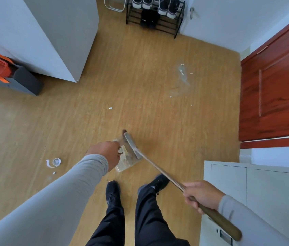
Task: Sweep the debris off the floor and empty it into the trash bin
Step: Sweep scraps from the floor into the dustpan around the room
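debris: small white scraps [182, 70] sit on the wood floor [69, 121] near the red door [278, 82], one bit [110, 108] mid-floor, plus a curl of tape [53, 162] off to the left
dustpan: clear dustpan [126, 163] down on the floor just ahead of the shoes [112, 191]
broom: head [131, 145] is right over the dustpan
right hand [201, 195]: wrapped tight round the broom handle [216, 217]
left hand [107, 153]: fingers curled at the dustpan's edge, looks like it grips it
background: shoe rack [155, 16] by the far wall, orange and grey bucket [7, 73] on the left
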A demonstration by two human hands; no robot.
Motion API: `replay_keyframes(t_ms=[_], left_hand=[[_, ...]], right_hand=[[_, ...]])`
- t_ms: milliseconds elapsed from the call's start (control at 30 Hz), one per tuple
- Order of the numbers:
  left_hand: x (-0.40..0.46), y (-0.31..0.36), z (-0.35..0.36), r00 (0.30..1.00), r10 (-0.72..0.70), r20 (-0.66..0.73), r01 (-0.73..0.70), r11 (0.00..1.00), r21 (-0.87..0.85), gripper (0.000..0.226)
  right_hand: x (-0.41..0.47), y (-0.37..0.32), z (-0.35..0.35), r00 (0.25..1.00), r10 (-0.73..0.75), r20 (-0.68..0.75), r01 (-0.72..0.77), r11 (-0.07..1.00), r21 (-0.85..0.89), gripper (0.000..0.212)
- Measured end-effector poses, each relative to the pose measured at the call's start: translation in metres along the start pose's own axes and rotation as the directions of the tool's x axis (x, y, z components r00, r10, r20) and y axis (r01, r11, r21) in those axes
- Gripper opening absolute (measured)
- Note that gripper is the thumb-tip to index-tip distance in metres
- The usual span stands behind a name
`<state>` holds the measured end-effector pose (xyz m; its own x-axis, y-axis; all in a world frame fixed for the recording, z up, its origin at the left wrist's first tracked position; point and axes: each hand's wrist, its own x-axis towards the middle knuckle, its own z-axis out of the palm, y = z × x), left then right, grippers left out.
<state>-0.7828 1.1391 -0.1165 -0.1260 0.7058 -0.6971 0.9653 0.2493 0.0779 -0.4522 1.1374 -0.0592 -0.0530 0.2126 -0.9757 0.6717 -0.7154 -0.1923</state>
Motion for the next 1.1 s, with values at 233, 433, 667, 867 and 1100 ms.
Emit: replay_keyframes(t_ms=[233,433,667,867,1100], left_hand=[[-0.006,0.0,0.002,1.0,-0.003,0.01,0.003,1.0,-0.022,0.023],[-0.001,0.003,0.003,1.0,-0.005,0.001,0.005,1.0,-0.006,0.022],[-0.015,-0.018,0.001,1.0,-0.019,0.008,0.02,0.999,-0.049,0.016],[-0.046,-0.036,-0.041,0.997,-0.074,-0.019,0.072,0.994,-0.088,0.014],[-0.056,-0.064,-0.086,0.978,-0.186,-0.092,0.165,0.965,-0.202,0.019]], right_hand=[[0.042,-0.012,0.01,0.973,0.0,-0.23,-0.041,0.984,-0.174,0.055],[0.061,-0.03,0.054,0.997,0.055,-0.055,-0.071,0.933,-0.352,0.056],[-0.007,0.003,-0.015,0.999,0.03,-0.039,-0.03,1.0,-0.004,0.061],[-0.031,-0.008,-0.053,0.982,-0.037,-0.183,0.043,0.999,0.031,0.063],[-0.015,-0.077,-0.073,0.977,-0.144,-0.158,0.138,0.989,-0.049,0.035]])
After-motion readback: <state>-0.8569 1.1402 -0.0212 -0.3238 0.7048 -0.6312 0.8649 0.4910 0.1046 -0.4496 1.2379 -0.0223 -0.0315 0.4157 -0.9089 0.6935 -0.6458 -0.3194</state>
